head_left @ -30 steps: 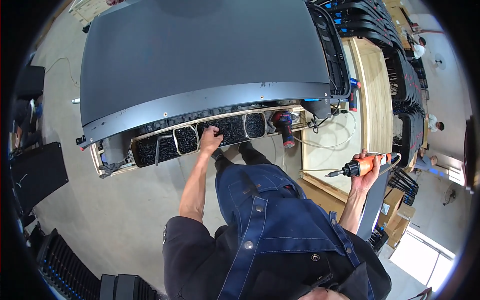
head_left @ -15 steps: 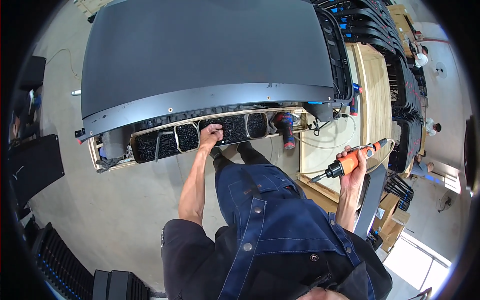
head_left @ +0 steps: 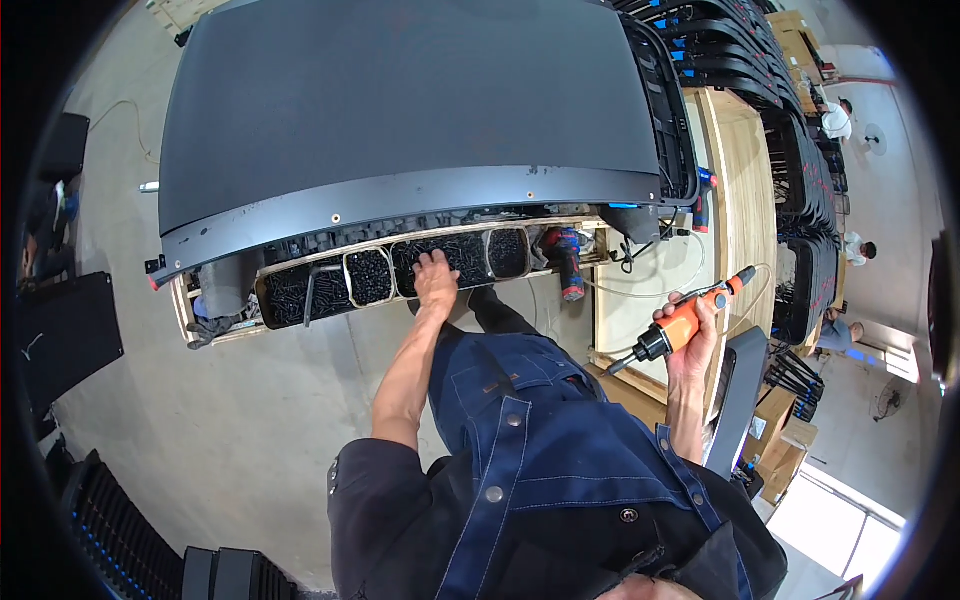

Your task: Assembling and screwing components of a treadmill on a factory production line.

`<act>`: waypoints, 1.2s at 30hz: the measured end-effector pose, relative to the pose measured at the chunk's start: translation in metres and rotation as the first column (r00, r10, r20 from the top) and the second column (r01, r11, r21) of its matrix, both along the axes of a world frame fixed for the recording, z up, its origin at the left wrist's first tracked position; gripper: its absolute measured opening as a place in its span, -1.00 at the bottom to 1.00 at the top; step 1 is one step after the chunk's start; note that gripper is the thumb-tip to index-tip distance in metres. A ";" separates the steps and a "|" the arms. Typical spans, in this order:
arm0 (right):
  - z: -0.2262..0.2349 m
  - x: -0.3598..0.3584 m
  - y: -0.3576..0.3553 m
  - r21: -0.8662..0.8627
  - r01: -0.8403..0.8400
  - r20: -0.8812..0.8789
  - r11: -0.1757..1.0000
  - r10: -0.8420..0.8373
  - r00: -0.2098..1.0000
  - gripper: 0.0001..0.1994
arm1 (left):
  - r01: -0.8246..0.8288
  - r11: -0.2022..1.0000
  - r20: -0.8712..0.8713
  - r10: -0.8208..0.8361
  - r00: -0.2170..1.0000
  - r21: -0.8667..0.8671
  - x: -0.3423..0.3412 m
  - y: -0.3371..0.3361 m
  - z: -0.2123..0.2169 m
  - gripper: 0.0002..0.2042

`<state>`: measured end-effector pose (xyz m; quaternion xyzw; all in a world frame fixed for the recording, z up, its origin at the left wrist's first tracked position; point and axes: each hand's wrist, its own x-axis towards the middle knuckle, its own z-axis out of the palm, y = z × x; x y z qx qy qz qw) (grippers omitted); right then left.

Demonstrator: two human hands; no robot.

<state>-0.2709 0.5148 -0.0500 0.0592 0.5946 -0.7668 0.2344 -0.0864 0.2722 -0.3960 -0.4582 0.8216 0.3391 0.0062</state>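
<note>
My left hand (head_left: 435,282) reaches into a long tray's middle compartment, its fingers apart and their tips among the dark screws (head_left: 462,252). I see nothing held in it, though the fingertips are partly hidden. Beside that compartment, another holds small black fasteners (head_left: 369,277). My right hand (head_left: 697,345) is wrapped round an orange power screwdriver (head_left: 680,325) with a black nose. Its bit points down and to the left, clear of the panel. A hose or cord trails from its rear end. Ahead of me lies a large dark grey panel (head_left: 410,100) with a few screw holes along its near edge.
A red and black cordless driver (head_left: 568,265) lies right of the screw compartments. A dark glove (head_left: 215,328) rests at the rack's left end. Wooden crate sides (head_left: 745,190) stand to the right, with stacked black frames (head_left: 725,50) beyond. Other people are farther right.
My left hand has moved slightly right within the screw compartment, and its gathered fingers have spread. My right hand and the orange screwdriver have shifted a little left and tilted.
</note>
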 end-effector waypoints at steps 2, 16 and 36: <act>-0.002 0.005 -0.013 0.020 -0.053 0.041 0.998 0.052 0.998 -0.71 | -0.002 0.995 0.063 0.009 0.998 -0.102 -0.008 0.012 -0.024 -0.64; -0.006 0.008 -0.001 0.056 -0.042 0.010 0.998 0.041 0.999 -0.76 | 0.085 0.551 -0.319 0.345 0.883 0.830 0.040 -0.058 -0.034 -0.75; 0.003 0.011 -0.028 0.028 -0.144 -0.066 0.989 0.146 0.987 -0.70 | -0.023 0.256 -0.179 0.734 0.656 0.966 0.052 -0.039 -0.025 -0.75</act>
